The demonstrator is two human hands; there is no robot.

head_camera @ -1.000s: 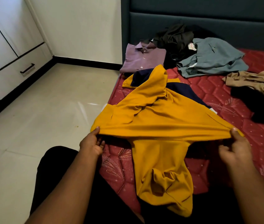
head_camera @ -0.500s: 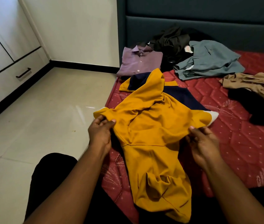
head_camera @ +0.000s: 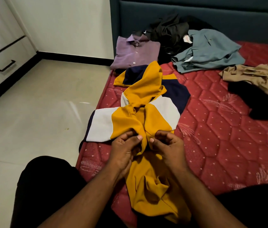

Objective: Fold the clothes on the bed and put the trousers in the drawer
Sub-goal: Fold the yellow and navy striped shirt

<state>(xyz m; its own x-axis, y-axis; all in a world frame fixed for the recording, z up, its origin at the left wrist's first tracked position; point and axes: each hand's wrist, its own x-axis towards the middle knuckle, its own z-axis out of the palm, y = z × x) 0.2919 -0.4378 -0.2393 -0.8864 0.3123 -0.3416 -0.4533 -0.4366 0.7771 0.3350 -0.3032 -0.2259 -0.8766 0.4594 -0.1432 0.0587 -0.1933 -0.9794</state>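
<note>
hands apparently gripping yellow garment

Both hands, left hand and right hand, pinch the yellow garment on the red mattress.

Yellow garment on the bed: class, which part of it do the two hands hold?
Both hands, left and right, pinch the yellow garment at its bunched middle.

The tan garment runs off the frame's right edge.
</note>
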